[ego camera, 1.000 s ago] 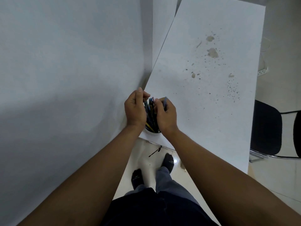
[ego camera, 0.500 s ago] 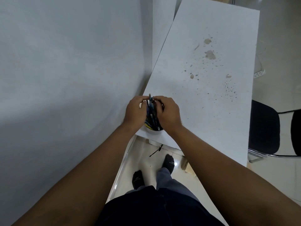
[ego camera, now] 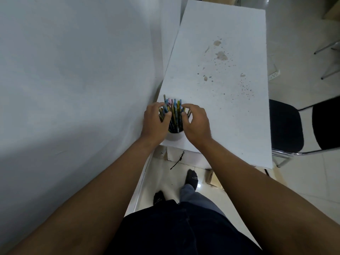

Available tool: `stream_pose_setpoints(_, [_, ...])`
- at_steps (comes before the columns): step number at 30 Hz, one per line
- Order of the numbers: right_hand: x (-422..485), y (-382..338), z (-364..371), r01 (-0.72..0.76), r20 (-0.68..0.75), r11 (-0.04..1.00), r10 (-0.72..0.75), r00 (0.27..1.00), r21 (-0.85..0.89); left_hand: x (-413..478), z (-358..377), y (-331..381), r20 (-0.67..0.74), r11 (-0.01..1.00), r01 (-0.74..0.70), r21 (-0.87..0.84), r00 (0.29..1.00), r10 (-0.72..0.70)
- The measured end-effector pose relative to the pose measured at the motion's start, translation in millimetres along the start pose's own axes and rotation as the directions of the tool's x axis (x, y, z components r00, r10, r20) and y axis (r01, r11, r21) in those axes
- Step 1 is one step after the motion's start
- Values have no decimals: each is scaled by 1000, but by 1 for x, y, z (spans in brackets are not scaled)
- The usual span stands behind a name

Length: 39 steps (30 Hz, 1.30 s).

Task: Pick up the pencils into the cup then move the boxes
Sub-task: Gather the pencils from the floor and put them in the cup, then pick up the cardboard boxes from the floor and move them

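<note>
Since a second ago both hands have loosened off the bundle and the view has tipped up, showing more of the far end of the desk. Desk is white, stained with brown spots mid-surface, no loose pencils on it that I can see. No boxes on the desk either; a small carton sits on the floor under its near edge. Left hand is half open, fingers curled against the pencils' left side, not clamping. Right hand is half open too, thumb near the bundle, holding nothing. White cup stands at the near left corner of the desk, pencils upright inside. I read the pencil step as done. Next: pull both hands clear without tipping the cup, then find the boxes.
</note>
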State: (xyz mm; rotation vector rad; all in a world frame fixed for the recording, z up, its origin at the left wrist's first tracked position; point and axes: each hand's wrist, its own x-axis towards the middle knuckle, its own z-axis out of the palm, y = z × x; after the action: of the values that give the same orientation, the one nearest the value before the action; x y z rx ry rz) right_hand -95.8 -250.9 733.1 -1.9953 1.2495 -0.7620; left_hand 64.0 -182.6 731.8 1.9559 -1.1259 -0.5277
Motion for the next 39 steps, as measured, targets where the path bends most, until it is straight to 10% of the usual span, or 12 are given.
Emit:
stream_pose_setpoints(25, [-193,198,-225,-347,-122,924,367,922,161,-172,157,123,-191,968,-121,220,968,164])
stream_pose_setpoints(39, [-265,325,-382,-431,-137,887,453,881,164,-302,322,193,133,999,23,-49,991,-17])
